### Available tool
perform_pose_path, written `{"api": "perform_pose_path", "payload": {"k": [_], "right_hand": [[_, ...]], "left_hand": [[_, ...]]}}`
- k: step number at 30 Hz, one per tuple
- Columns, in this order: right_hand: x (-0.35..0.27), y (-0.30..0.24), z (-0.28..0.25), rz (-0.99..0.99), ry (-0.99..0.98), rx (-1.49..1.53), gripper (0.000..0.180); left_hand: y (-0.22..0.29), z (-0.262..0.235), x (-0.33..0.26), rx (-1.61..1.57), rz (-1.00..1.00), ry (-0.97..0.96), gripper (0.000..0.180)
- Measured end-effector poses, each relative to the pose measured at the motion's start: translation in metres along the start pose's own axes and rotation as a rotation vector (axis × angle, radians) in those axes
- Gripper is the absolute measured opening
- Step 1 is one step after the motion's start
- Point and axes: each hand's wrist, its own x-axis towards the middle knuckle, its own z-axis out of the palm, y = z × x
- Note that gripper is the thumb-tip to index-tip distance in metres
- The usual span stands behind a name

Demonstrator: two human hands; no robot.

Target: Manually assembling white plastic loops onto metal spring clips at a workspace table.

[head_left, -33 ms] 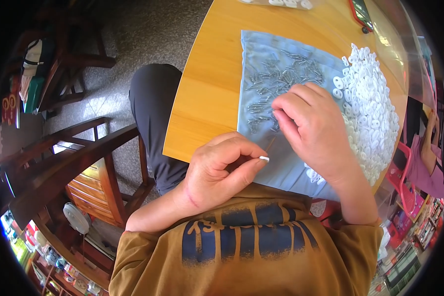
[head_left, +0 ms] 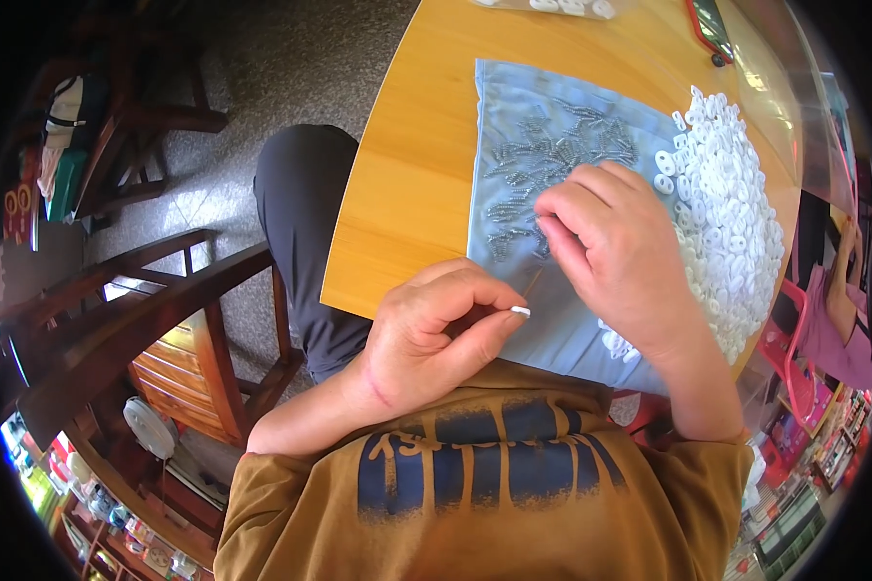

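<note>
My left hand [head_left: 438, 324] pinches a small white plastic piece [head_left: 520, 311] between thumb and forefinger, above the near edge of a light blue cloth [head_left: 576, 334]. A thin brownish sliver [head_left: 532, 283] shows just beyond that piece; whether it is attached, I cannot tell. Over the cloth, my right hand [head_left: 615, 247] is closed, thumb and forefinger tips together; anything between them is too small to make out. Many small metal springs [head_left: 562, 153] lie scattered on the cloth, beyond and left of my right hand. A heap of white oval plastic pieces with holes [head_left: 727, 194] lies right of it.
The cloth lies on a yellow wooden table [head_left: 397, 184]. At its far edge are a clear bag of white pieces [head_left: 572, 8] and a dark, red-edged object [head_left: 710, 29]. Dark wooden chairs [head_left: 155, 320] stand at left, a red plastic chair [head_left: 794, 349] at right.
</note>
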Motion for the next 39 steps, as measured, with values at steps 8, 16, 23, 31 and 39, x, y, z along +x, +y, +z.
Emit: {"api": "perform_pose_path", "payload": {"k": [8,16,23,31,39], "right_hand": [[0.007,-0.002,0.000,-0.030,-0.031,0.018,0.015],[0.003,-0.005,-0.001,-0.039,0.028,0.012,0.019],[-0.013,-0.021,-0.007,0.273,0.084,0.790,0.016],[-0.018,-0.030,-0.007,0.325,0.079,1.100,0.013],[-0.019,-0.032,-0.002,0.309,0.113,1.008,0.013]], "left_hand": [[-0.001,-0.001,0.000,-0.016,-0.005,0.002,0.007],[-0.002,-0.003,-0.002,-0.142,-0.058,0.010,0.006],[0.005,-0.005,-0.001,-0.624,-0.297,0.121,0.013],[0.009,0.003,0.004,-0.584,-0.225,0.151,0.018],[0.006,0.005,0.003,-0.613,-0.166,0.124,0.019]]}}
